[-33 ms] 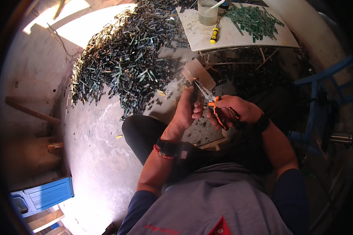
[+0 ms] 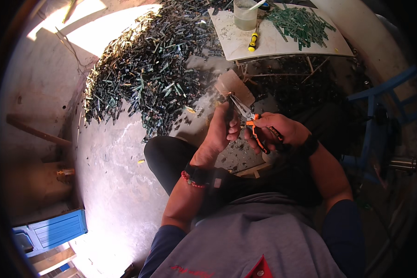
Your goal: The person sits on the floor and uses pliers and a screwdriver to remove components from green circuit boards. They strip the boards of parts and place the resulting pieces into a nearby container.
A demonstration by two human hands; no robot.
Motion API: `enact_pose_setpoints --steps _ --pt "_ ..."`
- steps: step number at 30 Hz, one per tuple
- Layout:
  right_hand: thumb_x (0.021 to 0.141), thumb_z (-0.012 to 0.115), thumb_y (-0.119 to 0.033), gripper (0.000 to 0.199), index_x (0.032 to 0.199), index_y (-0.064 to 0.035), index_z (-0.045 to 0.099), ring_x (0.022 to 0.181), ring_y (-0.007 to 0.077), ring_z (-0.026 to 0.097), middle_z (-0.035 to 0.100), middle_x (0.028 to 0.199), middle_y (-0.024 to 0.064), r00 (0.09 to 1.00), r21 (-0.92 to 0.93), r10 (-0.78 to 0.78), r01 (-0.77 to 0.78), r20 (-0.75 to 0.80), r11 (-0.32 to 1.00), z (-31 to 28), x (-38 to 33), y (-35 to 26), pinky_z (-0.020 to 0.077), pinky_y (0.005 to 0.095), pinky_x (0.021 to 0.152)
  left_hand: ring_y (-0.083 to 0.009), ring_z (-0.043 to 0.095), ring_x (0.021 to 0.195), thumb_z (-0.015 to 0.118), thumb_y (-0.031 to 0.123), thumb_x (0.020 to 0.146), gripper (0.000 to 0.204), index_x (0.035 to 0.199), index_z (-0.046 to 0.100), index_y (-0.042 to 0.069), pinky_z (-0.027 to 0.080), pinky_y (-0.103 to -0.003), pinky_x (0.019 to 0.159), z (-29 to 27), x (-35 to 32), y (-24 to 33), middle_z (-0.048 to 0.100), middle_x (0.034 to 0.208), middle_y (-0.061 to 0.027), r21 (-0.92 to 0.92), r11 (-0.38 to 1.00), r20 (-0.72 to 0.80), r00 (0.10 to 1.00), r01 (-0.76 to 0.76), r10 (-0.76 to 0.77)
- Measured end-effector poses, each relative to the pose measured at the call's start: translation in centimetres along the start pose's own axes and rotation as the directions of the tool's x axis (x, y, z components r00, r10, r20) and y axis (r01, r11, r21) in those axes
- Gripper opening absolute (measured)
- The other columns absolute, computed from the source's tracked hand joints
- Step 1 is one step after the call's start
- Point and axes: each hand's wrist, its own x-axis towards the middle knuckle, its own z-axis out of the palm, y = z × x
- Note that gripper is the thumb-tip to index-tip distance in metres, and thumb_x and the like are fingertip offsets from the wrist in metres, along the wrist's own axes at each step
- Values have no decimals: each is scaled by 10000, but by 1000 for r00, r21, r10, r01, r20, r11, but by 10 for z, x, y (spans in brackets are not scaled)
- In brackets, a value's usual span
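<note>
My right hand point(image 2: 285, 129) is wrapped round a pair of long-nose pliers point(image 2: 243, 109) with orange and black handles. The handles stand apart, and the jaws point away from me to the upper left. My left hand point(image 2: 221, 126) is closed on a narrow dark strip point(image 2: 230, 110), mostly hidden by the fingers, with the thumb along it. The tips of the pliers meet the far end of this strip, where a small coppery bit shows. Beyond the tips a flat brownish block point(image 2: 236, 85) lies low down near the floor.
A large heap of dark narrow strips point(image 2: 143, 74) covers the floor at far left. On a pale low table point(image 2: 234, 48) stand a plastic cup of cloudy liquid point(image 2: 245, 21), a yellow-and-black screwdriver point(image 2: 253, 41) and a pile of green strips point(image 2: 301, 27). A blue metal frame point(image 2: 370, 111) stands right.
</note>
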Motion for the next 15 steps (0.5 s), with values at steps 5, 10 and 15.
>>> enact_pose_setpoints --steps 5,10,15 --pt "940 423 -387 443 1000 8 615 667 200 664 662 814 141 1000 3 16 -16 -16 1000 -2 0 3 448 221 431 -339 618 657 299 489 936 581 948 556 -32 519 -428 656 -9 1 -2 639 814 -188 15 1000 107 994 1 -2" --pt "938 427 -400 436 977 -9 616 627 181 640 653 783 115 1000 -17 4 -4 -20 1000 -1 2 3 417 217 443 -316 628 657 312 479 937 556 950 547 -25 524 -395 642 -9 0 -3 638 813 -181 -36 999 57 998 2 0" --pt "952 412 -394 428 987 -15 610 639 181 621 647 795 109 1000 -13 14 -14 7 1000 -2 4 3 399 230 466 -284 635 657 343 384 957 449 925 522 -26 525 -346 633 -11 -3 -5 635 801 -165 179 975 38 991 -132 127"
